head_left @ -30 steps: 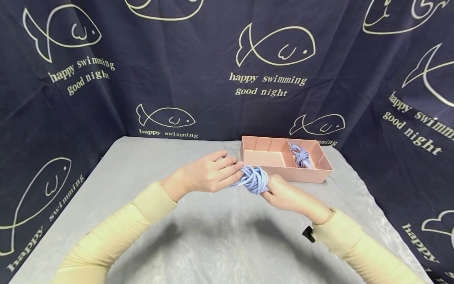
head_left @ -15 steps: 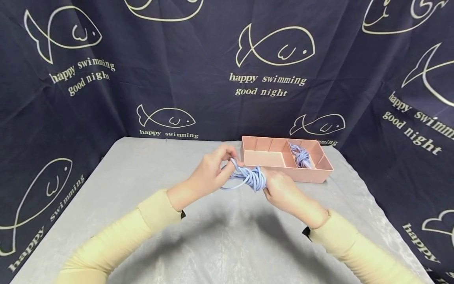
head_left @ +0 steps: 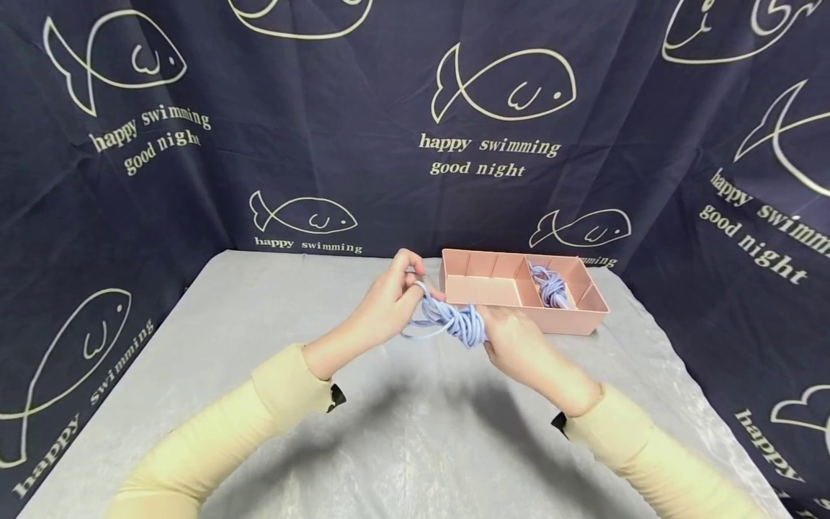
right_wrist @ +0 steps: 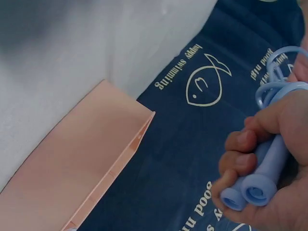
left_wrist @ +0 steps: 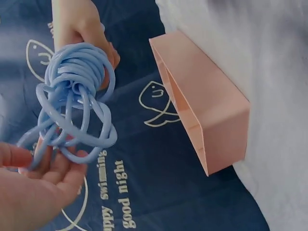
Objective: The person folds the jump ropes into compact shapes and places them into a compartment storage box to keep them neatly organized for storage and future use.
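A blue jump rope point(head_left: 465, 326), wound into a bundle, is held up above the table in front of the box. My right hand point(head_left: 527, 355) grips its two handles together; their hollow ends point(right_wrist: 260, 189) stick out below the curled fingers in the right wrist view. At the bundle's other end, my left hand point(head_left: 387, 301) pinches a loose loop point(left_wrist: 36, 149) between thumb and fingers. The cord's tight coils point(left_wrist: 79, 65) sit right beside the right hand, while several looser loops spread toward the left one.
Behind the hands stands a pink box point(head_left: 528, 319) with a divider point(head_left: 534, 281). A second blue bundled rope point(head_left: 551, 287) lies in its right compartment. Grey cloth point(head_left: 311, 440) covers the table, and dark fish-print curtains point(head_left: 389, 130) close off the back and sides.
The left hand has turned and drawn back from the coils, pulling a loop out to the left and slightly up. The right hand has kept its grip with little movement.
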Available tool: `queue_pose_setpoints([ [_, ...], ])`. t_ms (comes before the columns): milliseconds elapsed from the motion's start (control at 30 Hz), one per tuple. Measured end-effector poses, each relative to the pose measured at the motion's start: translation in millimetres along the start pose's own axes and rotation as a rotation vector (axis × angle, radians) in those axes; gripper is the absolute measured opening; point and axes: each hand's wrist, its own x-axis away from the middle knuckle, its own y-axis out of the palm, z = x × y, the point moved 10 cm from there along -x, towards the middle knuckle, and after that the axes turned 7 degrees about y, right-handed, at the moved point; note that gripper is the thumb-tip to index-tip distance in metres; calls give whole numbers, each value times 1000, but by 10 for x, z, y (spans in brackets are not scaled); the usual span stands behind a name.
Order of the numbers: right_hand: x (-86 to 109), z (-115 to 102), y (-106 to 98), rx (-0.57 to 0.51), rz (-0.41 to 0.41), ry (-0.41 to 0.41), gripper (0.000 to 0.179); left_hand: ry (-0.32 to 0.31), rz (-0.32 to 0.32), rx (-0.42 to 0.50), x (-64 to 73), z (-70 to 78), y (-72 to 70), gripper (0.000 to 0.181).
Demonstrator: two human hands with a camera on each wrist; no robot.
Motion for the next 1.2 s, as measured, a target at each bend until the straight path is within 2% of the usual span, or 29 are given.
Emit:
queue_pose_setpoints([
  [100, -26, 103, 16, -55, -81, 99, 21, 91, -14, 4, -8, 42, -1, 14],
  [200, -64, 184, 14, -85, -152, 167, 17, 186, -12, -81, -4, 104, -24, 14],
  [267, -95, 236, -1, -101, -190, 209, 9, 235, -2, -155, 0, 144, -49, 14],
  [367, -145, 287, -51, -105, -212, 230, 8, 288, 8, -236, 10, 203, -88, 17],
  [533, -207, 370, -148, -85, -176, 215, 12, 350, 18, -281, 25, 256, -148, 20],
  [700, -254, 569, -193, -38, -152, 282, 16, 371, 56, -329, 34, 258, -258, 21],
  [867, -288, 788, -168, -19, -171, 368, 32, 372, 88, -408, 31, 226, -374, 20],
  [967, -300, 893, -125, -61, -202, 412, 38, 359, 102, -497, 33, 163, -424, 23],
  [1200, -353, 1138, 17, -114, -234, 524, 28, 347, 152, -715, 77, -70, -506, 30],
])
